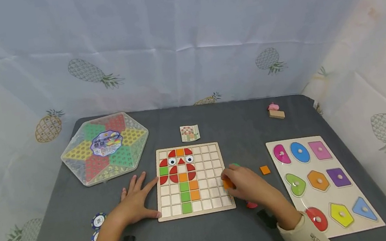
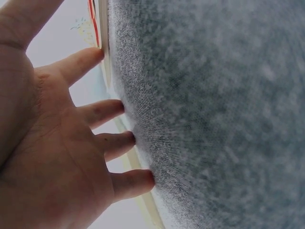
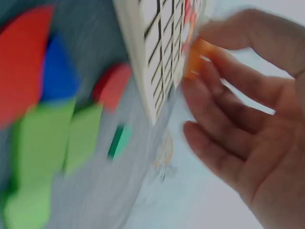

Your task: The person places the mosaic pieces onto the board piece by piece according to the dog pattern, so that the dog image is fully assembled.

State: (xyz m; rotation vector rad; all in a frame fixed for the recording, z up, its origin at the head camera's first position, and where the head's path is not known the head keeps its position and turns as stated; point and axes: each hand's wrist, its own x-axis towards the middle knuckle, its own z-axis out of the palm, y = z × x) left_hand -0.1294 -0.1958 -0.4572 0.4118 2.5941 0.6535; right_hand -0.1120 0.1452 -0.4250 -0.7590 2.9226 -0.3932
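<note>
A wooden grid board (image 1: 211, 183) lies mid-table, with red, green, orange and round eye tiles in its left and middle squares. My left hand (image 1: 132, 203) spreads its fingers on the table, the thumb and index finger touching the board's left edge; the left wrist view also shows this hand (image 2: 71, 138) with fingers apart. Over the board's right edge, my right hand (image 1: 248, 184) pinches an orange tile (image 3: 194, 59) between thumb and fingers. In the right wrist view, red (image 3: 24, 62), blue (image 3: 58, 71) and green (image 3: 45, 138) pieces lie beside the board.
A small picture card (image 1: 190, 133) lies behind the board. Back left is a hexagonal checkers box (image 1: 108, 149); poker chips (image 1: 98, 221) sit beside the left forearm. To the right are a loose orange tile (image 1: 265, 170), a shape puzzle (image 1: 307, 180) and a wooden block (image 1: 276, 114).
</note>
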